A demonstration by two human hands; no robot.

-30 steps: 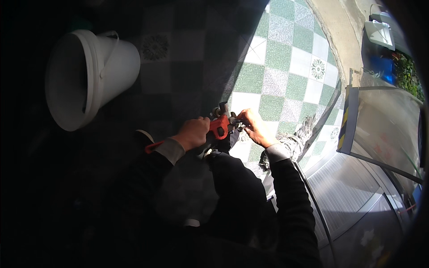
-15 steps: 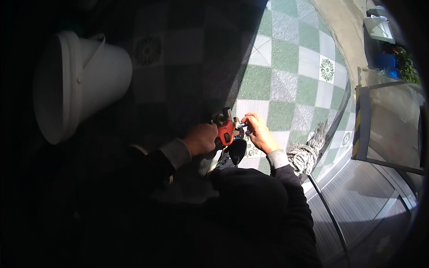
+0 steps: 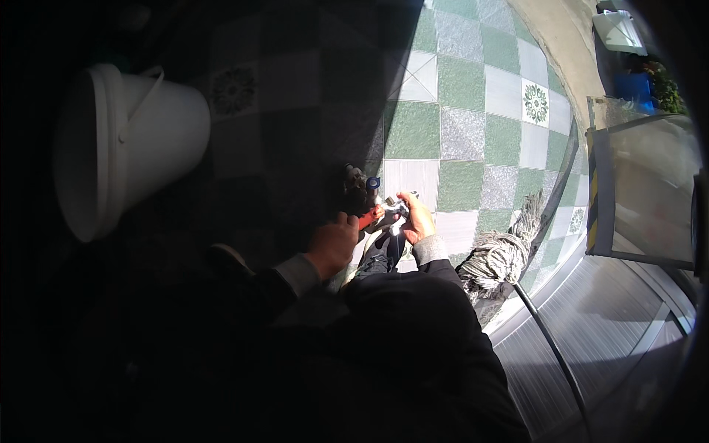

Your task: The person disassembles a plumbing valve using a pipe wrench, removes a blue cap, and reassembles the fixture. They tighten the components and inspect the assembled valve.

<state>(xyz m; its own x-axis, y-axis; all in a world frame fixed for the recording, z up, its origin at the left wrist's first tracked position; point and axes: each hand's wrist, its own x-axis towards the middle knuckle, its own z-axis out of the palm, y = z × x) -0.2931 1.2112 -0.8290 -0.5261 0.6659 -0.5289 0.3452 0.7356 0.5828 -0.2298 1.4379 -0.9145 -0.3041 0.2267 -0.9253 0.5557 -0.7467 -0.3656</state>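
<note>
My left hand point(image 3: 334, 245) is closed around a red-handled tool point(image 3: 368, 218) in the middle of the view. The tool's far end meets a small shiny metal fitting point(image 3: 396, 206), and its exact kind cannot be made out. Bright sun falls on my right hand point(image 3: 419, 219), whose thumb and fingers grip the fitting from the right side. Just beyond stands a metal piece with a round blue end point(image 3: 374, 183), beside more dull metal parts point(image 3: 354, 177) half in shadow. Whether these parts join the fitting is unclear.
On the left a white bucket point(image 3: 166, 118) lies tipped in deep shade. A string mop point(image 3: 495, 260) rests on the green and white tiled floor point(image 3: 461, 133) at right. Beyond it stand a framed clear panel point(image 3: 646, 184) and ridged metal sheeting point(image 3: 591, 317).
The red tool has turned, so its looped body no longer shows. My right hand has come closer around the fitting and slightly left. The blue-ended piece has come into sight.
</note>
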